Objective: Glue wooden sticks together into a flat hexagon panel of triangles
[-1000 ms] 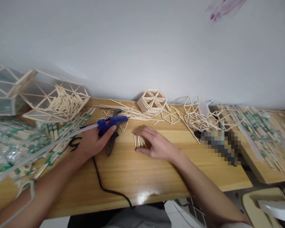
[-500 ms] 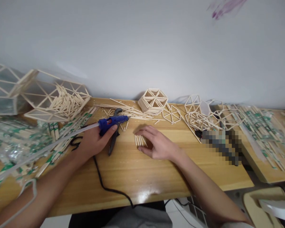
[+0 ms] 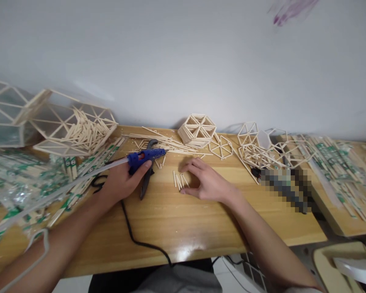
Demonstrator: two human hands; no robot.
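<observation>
1. Your right hand (image 3: 209,183) is curved with its palm side toward your left, thumb on the near side and fingers on the far side, a gap between them. You have the fingertips at the ends of the cut wooden sticks (image 3: 178,181); whether any stick is actually pinched cannot be told.
2. Your left hand (image 3: 122,181) is closed around the blue hot glue gun (image 3: 144,158), thumb along its near side, with a long translucent glue stick (image 3: 88,178) running out of the back toward your lower left.
3. The cut sticks lie on the wooden table (image 3: 158,219), between your hands: just left of your right palm and well to the right of your left hand, so your right hand is clearly nearer.
4. Their long axes run mostly away from you, far ends leaning a little left. They form a loose, uneven row, and your thumb and fingers span that length, not the row's width.
5. Your glue gun's nozzle points right, beyond the sticks' far ends and to their left, apart from them.
6. Dark-handled pliers (image 3: 144,187) lie beside your left hand, partly under the gun.
7. Farther out, a stack of hexagonal stick frames (image 3: 199,125) stands near the wall.
</observation>
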